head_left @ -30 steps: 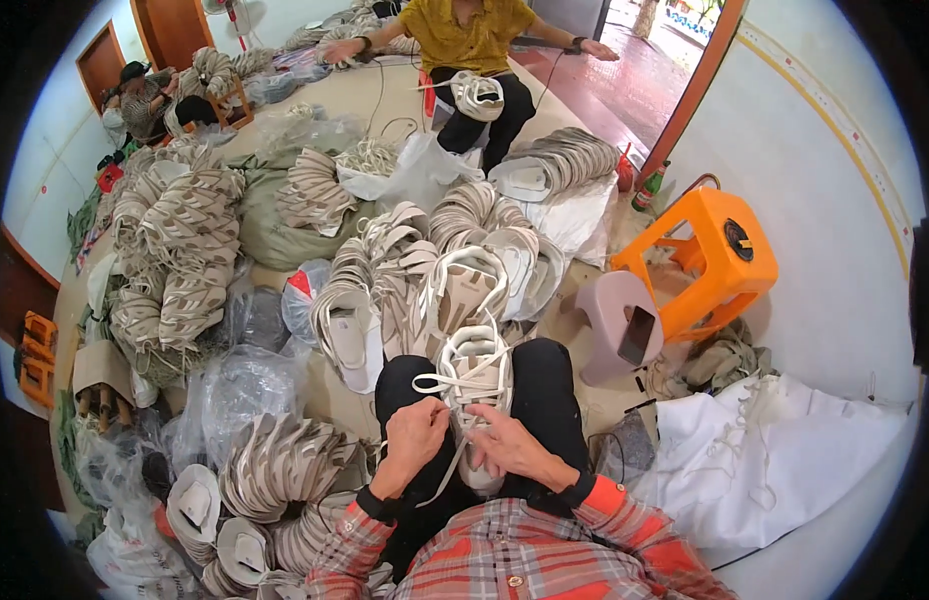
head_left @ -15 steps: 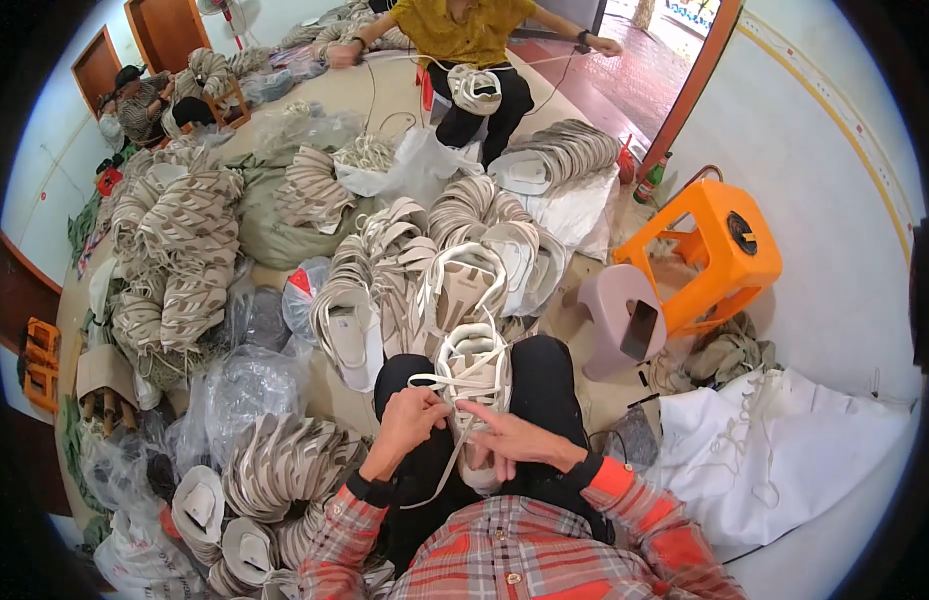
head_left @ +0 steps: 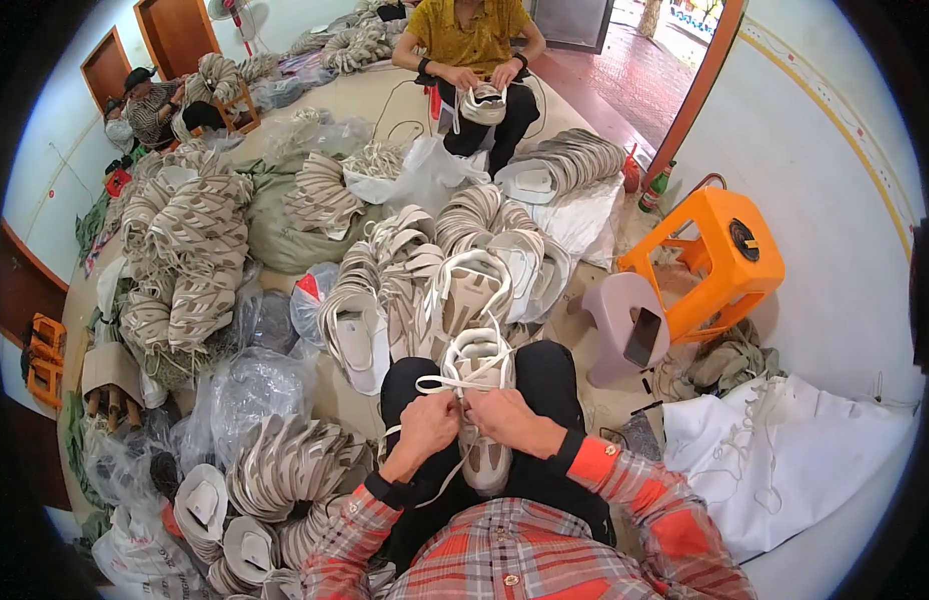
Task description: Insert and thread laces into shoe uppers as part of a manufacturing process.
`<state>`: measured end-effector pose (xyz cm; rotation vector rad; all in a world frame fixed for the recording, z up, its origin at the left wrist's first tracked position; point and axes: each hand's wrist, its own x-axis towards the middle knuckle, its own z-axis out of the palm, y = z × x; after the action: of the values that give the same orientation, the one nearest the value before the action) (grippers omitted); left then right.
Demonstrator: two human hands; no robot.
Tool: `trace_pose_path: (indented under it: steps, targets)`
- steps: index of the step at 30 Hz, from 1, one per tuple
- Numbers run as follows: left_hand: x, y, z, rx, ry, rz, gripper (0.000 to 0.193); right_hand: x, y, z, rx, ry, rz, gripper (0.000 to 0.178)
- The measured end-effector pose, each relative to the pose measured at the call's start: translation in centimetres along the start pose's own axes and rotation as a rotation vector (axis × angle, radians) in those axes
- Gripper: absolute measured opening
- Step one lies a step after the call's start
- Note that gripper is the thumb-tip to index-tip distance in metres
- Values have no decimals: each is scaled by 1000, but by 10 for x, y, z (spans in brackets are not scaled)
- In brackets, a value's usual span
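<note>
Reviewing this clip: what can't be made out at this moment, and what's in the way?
All in the head view:
Left hand and right hand: exactly how the fingertips meet the lace, hidden by the hands themselves.
Shoe: part of its middle, covered by the hands.
Co-worker in yellow: most of the head, cut off by the upper edge.
Dark phone: screen contents, too small.
</note>
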<state>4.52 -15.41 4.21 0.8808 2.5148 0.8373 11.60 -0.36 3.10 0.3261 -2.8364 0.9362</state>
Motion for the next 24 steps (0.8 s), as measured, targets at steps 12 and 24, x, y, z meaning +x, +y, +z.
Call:
trace_pose_path:
  steps: [12, 24]
  targets:
    - [-27, 14, 17, 194, 189, 349, 19, -4, -12, -96, 894, 285, 524, 8]
    - [-3, -1, -42, -124, -504, -120, 23, -71, 69, -136, 1353, 927, 487, 13]
